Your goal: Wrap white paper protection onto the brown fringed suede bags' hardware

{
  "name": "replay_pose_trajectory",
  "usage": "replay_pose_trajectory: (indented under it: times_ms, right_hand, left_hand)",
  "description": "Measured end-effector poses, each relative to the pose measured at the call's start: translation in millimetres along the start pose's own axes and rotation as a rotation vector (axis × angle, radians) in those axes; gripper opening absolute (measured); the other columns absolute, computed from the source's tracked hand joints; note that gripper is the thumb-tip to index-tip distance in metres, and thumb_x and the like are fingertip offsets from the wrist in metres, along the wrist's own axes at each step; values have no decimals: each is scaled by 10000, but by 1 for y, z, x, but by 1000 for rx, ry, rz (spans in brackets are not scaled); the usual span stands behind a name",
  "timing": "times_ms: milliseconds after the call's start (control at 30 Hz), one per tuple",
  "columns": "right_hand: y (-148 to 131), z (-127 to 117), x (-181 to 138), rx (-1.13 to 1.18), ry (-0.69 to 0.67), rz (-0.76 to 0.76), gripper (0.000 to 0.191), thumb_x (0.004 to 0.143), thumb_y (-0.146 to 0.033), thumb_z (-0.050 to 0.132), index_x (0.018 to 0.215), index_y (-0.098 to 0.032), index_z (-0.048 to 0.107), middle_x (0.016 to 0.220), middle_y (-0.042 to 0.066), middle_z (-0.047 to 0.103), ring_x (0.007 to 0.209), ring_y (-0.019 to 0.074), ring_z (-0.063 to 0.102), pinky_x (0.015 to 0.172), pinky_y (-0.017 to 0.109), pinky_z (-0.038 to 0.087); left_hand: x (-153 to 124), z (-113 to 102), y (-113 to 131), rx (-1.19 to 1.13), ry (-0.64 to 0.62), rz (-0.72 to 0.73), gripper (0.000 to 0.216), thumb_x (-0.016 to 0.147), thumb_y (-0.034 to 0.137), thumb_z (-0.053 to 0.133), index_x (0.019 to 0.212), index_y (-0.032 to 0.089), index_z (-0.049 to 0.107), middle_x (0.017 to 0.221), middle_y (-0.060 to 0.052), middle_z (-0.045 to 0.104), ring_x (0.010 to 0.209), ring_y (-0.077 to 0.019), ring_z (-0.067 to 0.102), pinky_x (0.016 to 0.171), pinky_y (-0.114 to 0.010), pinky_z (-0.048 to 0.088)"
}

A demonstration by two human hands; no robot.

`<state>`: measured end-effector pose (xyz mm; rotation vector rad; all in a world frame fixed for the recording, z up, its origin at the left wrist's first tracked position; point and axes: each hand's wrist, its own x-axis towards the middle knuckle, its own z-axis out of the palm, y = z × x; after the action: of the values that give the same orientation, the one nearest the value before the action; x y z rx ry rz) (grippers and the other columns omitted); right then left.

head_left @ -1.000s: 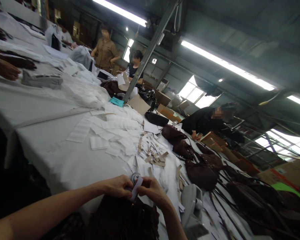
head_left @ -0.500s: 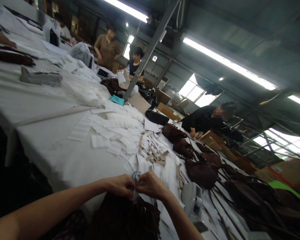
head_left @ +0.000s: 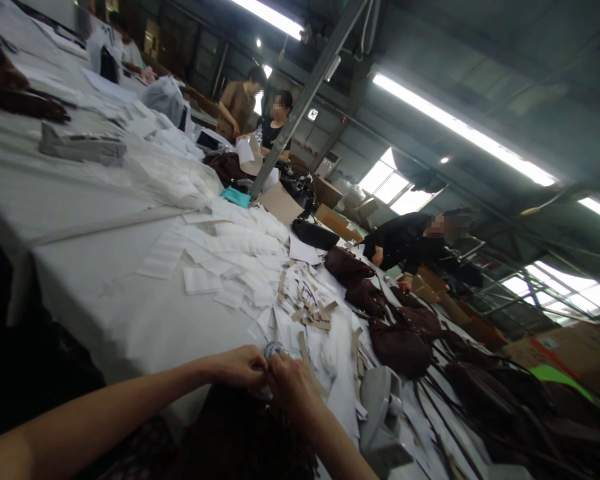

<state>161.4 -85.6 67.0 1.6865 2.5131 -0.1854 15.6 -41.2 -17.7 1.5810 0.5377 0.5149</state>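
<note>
At the table's near edge, my left hand [head_left: 243, 367] and my right hand [head_left: 291, 381] meet with fingertips pinched together. Between and just below the fingers shows a thin whitish strip [head_left: 264, 393], mostly hidden by them. A small grey, shiny rounded piece [head_left: 273, 349] peeks out right behind the fingertips; I cannot tell what it is. Under my hands lies a dark brown bag [head_left: 225, 433], its details lost in shadow. To the right of my right hand stands a grey tape dispenser [head_left: 383, 407].
White paper strips [head_left: 230, 253] and brown paper scraps [head_left: 315, 313] cover the white table [head_left: 105, 280]. Brown bags [head_left: 400, 347] with long straps line the right side. Another tape dispenser [head_left: 83, 143] lies at the left. A person in black [head_left: 400, 237] leans over the far edge; others work farther back.
My right hand has turned and come closer to my left, covering most of the whitish strip that showed between them. The person in black has shifted their hands apart.
</note>
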Motion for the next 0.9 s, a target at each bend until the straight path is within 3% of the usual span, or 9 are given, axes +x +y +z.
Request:
replay_pose_trajectory:
  times_ms: [167,300,400,500,600,700,733,833,900]
  right_hand:
    - [5,-10,6,10,21,-25,210,768,-59,508,658,-174,646,655,46,676,664,173,646,582,239,357]
    - [5,-11,10,-12,115,23,231,784,-49,474,730,-173,662,728,67,692,662,181,643,562,254,340]
    - [4,11,3,-22,182,63,241,831,-71,455,748,-179,654,734,56,689,670,175,641,575,252,354]
    - [8,41,-10,-36,222,50,229,743,2,506,688,-182,632,674,31,670,646,175,634,578,249,372]
    - [17,52,-19,66,329,89,234,788,-21,483,702,-186,625,674,30,665,640,175,635,578,252,404]
    - [25,32,-20,369,483,182,136,869,-198,510,902,-186,642,797,46,693,708,174,650,636,262,462]
    - [27,21,-18,466,505,206,182,857,-253,545,999,-178,630,860,59,699,732,177,652,649,269,477]
    - [32,-7,-8,647,421,199,392,780,-302,639,1144,-163,598,1026,87,689,784,182,649,644,274,492]
    - [35,-14,0,706,292,128,344,774,-300,641,1093,-174,643,1026,66,695,801,175,639,639,258,477]
  left_hand:
    - [11,6,1,-94,181,-84,298,696,357,600,501,140,542,438,57,398,435,-75,342,424,-213,216]
    - [16,-1,1,-232,306,-171,328,679,436,572,509,168,490,406,64,391,354,-63,298,370,-211,211]
    - [12,-17,3,-342,414,-182,317,730,474,473,599,185,463,488,61,449,341,-43,255,362,-198,238]
    - [8,-31,8,-388,498,-138,286,751,458,448,656,189,442,579,48,496,350,-29,262,372,-187,255]
    - [8,-33,14,-369,486,-96,266,723,435,518,690,172,489,577,46,504,329,-30,275,351,-195,223]
    - [8,-28,19,-337,411,-72,303,722,452,542,721,150,541,562,44,503,329,-37,286,349,-203,205]
    - [7,-25,21,-325,377,-66,319,728,460,544,741,141,559,562,43,501,338,-41,291,355,-203,202]
    - [2,-21,28,-271,269,-24,344,753,444,553,830,115,617,591,34,514,416,-63,355,405,-200,242]
    - [-1,-19,32,-215,208,24,309,762,401,575,844,110,639,637,21,545,512,-86,422,474,-203,299]
